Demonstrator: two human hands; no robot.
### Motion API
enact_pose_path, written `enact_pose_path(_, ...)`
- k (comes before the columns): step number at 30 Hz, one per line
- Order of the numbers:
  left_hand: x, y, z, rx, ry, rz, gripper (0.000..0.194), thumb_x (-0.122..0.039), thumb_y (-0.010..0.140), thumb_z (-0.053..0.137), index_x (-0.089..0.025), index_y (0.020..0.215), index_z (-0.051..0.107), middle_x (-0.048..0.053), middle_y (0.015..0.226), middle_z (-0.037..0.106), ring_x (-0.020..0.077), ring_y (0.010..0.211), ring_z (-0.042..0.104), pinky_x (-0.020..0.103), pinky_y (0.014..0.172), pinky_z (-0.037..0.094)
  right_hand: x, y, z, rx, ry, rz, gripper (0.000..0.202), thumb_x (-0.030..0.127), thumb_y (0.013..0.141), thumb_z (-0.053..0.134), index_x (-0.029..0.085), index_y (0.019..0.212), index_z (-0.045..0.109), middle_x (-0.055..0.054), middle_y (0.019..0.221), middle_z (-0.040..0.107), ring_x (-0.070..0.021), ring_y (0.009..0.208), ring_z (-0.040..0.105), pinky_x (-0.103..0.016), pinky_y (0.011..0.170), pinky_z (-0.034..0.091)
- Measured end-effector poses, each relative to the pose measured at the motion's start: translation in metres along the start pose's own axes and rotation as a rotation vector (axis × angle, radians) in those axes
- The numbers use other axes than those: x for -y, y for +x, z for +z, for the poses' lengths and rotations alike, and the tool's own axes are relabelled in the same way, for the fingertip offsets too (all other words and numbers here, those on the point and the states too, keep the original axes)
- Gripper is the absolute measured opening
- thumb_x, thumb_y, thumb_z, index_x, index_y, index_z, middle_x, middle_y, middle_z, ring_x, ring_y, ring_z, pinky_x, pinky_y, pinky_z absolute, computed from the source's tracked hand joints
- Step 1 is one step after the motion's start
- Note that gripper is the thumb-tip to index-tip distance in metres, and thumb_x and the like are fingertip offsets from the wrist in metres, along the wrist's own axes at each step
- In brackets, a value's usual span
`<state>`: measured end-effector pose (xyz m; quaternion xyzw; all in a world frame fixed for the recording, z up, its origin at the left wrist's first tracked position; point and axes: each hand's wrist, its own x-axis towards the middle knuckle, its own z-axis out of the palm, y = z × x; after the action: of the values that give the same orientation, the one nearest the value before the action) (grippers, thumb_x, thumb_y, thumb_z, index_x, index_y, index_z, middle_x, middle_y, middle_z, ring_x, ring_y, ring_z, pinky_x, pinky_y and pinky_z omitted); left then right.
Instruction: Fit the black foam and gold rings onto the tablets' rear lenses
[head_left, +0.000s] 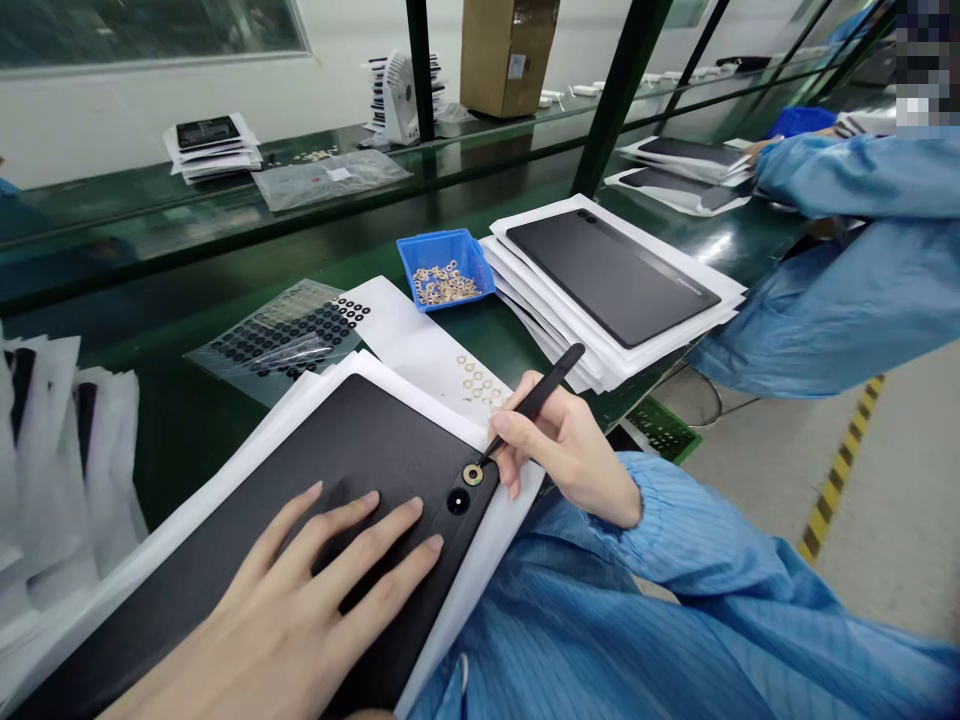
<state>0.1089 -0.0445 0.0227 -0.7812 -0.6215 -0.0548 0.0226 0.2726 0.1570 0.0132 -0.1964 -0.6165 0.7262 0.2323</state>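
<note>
A black tablet back cover (360, 440) lies on white sheets in front of me. My left hand (300, 580) rests flat on it, fingers spread. My right hand (562, 440) grips black tweezers (546, 385) like a pen, their tip at a tan ring (472, 474) over one of the cover's two round camera openings. Beside that ring is a dark round lens opening (458, 501). Several loose tan rings (478, 380) lie on a white sheet (405, 330) behind the cover. A clear sheet of black rings (300, 330) lies to the left of them.
A blue bin (409, 262) holds many tan rings. To its right stands a stack of white sheets (517, 285) topped by another dark cover (607, 275). Wrapped covers (67, 470) stand at the left. A co-worker's blue sleeve (862, 175) is at the right.
</note>
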Motion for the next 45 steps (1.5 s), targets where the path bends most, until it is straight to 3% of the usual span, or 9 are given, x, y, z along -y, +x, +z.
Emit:
enact_pose_path(4,-0.009,0.004,-0.013,0.083,0.005,-0.041,0.066,-0.043,0.074,0.058,-0.035,0.138,0.044,-0.001,0.139,0.051,0.0291,0.123,0.048,0.049,0.115,0.011,0.001,0.000,-0.001,0.002,-0.013,-0.004,0.039,0.049,0.079,0.064,0.018,0.075,0.041,0.005,0.047,0.057,-0.0081,0.038,0.055,-0.019,0.039,0.047)
enact_pose_path(9,-0.009,0.005,-0.015,0.128,-0.011,-0.038,0.068,-0.041,0.074,0.058,-0.033,0.140,0.042,0.000,0.142,0.048,0.0311,0.126,0.045,0.051,0.115,0.008,0.003,-0.003,-0.001,-0.008,-0.081,-0.031,0.037,0.048,0.081,0.062,0.018,0.076,0.040,0.004,0.048,0.057,-0.0091,0.039,0.055,-0.020,0.040,0.048)
enact_pose_path(14,-0.004,0.003,-0.013,0.136,-0.035,-0.004,0.070,-0.044,0.078,0.057,-0.032,0.144,0.035,-0.001,0.145,0.044,0.0301,0.127,0.043,0.049,0.115,0.001,0.002,-0.008,0.001,-0.017,-0.287,-0.225,0.023,0.034,0.087,0.057,0.016,0.077,0.046,0.003,0.057,0.053,-0.0073,0.042,0.054,-0.019,0.041,0.047)
enact_pose_path(21,-0.003,0.002,-0.011,0.112,-0.033,-0.011,0.070,-0.041,0.078,0.057,-0.032,0.144,0.035,-0.001,0.146,0.043,0.0299,0.128,0.042,0.050,0.115,0.005,-0.010,-0.011,0.001,-0.075,-0.226,-0.409,0.011,0.022,0.090,0.053,0.017,0.083,0.046,0.000,0.076,0.056,-0.0068,0.049,0.058,-0.020,0.044,0.050)
enact_pose_path(24,-0.003,0.002,-0.010,0.080,-0.054,0.054,0.072,-0.043,0.078,0.056,-0.031,0.145,0.033,0.000,0.145,0.043,0.0303,0.127,0.043,0.050,0.115,0.006,-0.008,-0.012,0.001,-0.049,-0.297,-0.473,0.008,0.018,0.089,0.054,0.018,0.085,0.047,0.000,0.076,0.056,-0.0066,0.051,0.058,-0.019,0.045,0.051)
enact_pose_path(29,-0.006,0.004,-0.012,0.101,-0.057,-0.028,0.065,-0.042,0.080,0.056,-0.031,0.142,0.039,0.002,0.143,0.047,0.0301,0.126,0.045,0.051,0.114,0.013,-0.006,-0.012,0.000,-0.041,-0.490,-0.560,0.013,0.012,0.086,0.056,0.020,0.085,0.046,0.000,0.072,0.056,-0.0076,0.055,0.056,-0.019,0.048,0.048)
enact_pose_path(34,0.001,0.004,-0.007,0.075,-0.127,0.046,0.075,-0.041,0.076,0.058,-0.033,0.145,0.031,0.003,0.141,0.049,0.0314,0.124,0.047,0.054,0.112,0.022,-0.014,-0.009,0.001,-0.043,-0.548,-0.669,0.014,0.013,0.085,0.059,0.021,0.088,0.047,-0.001,0.074,0.059,-0.0096,0.060,0.057,-0.022,0.053,0.048)
enact_pose_path(39,0.001,0.002,-0.002,0.150,-0.178,-0.006,0.077,-0.035,0.070,0.061,-0.034,0.143,0.035,0.003,0.144,0.045,0.0328,0.127,0.044,0.056,0.111,0.021,-0.018,-0.011,0.002,0.017,-0.471,-0.677,0.014,0.012,0.085,0.060,0.020,0.089,0.049,-0.002,0.077,0.060,-0.0129,0.069,0.063,-0.025,0.061,0.053)
enact_pose_path(45,-0.001,0.003,-0.004,0.145,-0.188,-0.003,0.075,-0.037,0.072,0.062,-0.034,0.142,0.036,0.002,0.142,0.048,0.0311,0.126,0.045,0.056,0.112,0.019,-0.009,-0.016,-0.005,0.082,-0.474,-0.636,0.013,0.010,0.083,0.058,0.020,0.086,0.049,-0.002,0.075,0.060,-0.0135,0.066,0.062,-0.026,0.058,0.051)
